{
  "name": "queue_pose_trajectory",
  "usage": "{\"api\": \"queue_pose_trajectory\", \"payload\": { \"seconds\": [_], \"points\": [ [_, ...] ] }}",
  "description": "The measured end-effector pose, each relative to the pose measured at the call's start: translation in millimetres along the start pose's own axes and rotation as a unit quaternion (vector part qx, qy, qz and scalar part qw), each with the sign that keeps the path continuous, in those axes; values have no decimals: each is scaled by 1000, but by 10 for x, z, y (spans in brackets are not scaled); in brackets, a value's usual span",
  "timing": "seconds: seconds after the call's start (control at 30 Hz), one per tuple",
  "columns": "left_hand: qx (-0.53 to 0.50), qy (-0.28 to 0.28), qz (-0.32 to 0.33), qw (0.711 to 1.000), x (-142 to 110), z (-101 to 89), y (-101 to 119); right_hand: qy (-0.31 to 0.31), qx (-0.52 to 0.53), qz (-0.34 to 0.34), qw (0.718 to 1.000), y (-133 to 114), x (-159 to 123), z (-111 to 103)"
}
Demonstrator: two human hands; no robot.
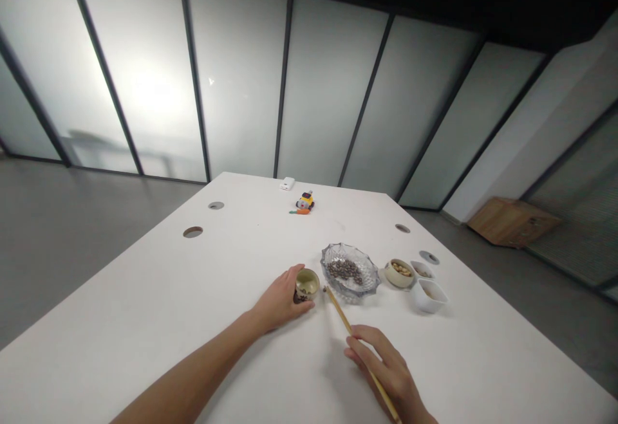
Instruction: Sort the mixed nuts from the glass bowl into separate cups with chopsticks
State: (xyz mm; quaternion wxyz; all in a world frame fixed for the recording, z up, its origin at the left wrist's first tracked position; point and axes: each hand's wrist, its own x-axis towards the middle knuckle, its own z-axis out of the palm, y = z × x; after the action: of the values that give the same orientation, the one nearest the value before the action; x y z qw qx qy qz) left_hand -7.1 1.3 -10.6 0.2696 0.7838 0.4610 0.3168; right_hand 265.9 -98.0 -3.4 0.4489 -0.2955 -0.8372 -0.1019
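My left hand (282, 298) is closed around the side of a small green patterned cup (308, 284) on the table. In my right hand (381, 363) is a pair of yellowish chopsticks (342, 316). At their tips a small dark bean (325, 289) shows between the cup and a scalloped clear glass bowl (374, 276). Many dark beans (345, 270) lie inside that bowl. Whether the tips grip the small bean firmly is too small to make out.
Right of the glass bowl stand a round bowl of pale nuts or beans (400, 272) and two white dishes (429, 296). Farther back are a yellow toy vehicle (306, 201), an orange toy carrot (302, 212) and a white box (287, 184). Round holes (193, 232) pierce the white tabletop (159, 302).
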Motion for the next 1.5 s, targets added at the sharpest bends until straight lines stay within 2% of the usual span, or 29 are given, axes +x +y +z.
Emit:
{"api": "queue_pose_trajectory", "payload": {
  "seconds": [0.4, 0.87, 1.1, 1.4, 1.5],
  "points": [
    [6, -4, -2, 1000, -1, 8, -20, -4, 24, 24, 999, -21, 60, 27],
    [5, -6, -1, 1000, 3, 4, -10, -8, 38, 47, 998, -5, -20, 9],
    [6, -9, -5, 1000, 4, -9, 3, 8, 2, 8, 1000, -3, -26, 62],
    [6, -8, -9, 1000, 5, -10, -1, 10, 30, 23, 999, 7, -63, 4],
    [4, -11, -12, 1000, 5, -9, 8, 36, 42, 47, 997, -40, -39, -43]
  ]
}}
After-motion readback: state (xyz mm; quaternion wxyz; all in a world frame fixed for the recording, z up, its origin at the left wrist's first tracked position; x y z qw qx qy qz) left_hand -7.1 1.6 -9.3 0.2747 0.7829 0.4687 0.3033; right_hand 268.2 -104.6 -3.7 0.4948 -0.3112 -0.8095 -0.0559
